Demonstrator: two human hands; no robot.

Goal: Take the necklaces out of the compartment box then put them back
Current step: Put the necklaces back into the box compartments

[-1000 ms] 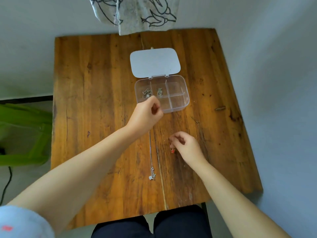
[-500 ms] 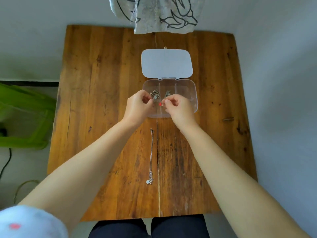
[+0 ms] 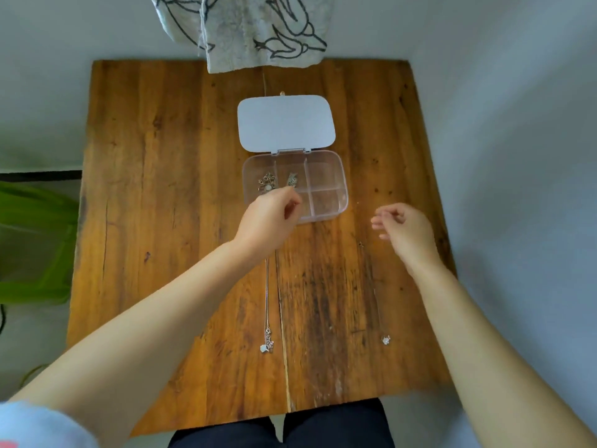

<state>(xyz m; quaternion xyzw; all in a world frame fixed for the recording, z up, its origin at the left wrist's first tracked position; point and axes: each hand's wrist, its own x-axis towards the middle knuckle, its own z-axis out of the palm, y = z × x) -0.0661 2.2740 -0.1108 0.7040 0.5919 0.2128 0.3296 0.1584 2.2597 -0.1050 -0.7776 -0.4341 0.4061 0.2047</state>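
The clear compartment box lies open in the middle of the wooden table, its white lid flat behind it. One small necklace is bunched in the back-left compartment and another in the back-middle one. My left hand hovers over the box's front-left part, fingers pinched together, with nothing visible in them. A silver necklace lies stretched out on the table below that wrist. My right hand is right of the box, fingers loose. A thin necklace lies below it, apart from the fingers.
A patterned cloth hangs over the table's far edge. A green object sits on the floor to the left. The table stands in a corner between pale walls. My dark-trousered legs are at the near edge.
Both hands were pinched together at the box half a second ago. My right hand has since swung out to the right, and a thin necklace now lies on the table there. The left hand stayed by the box.
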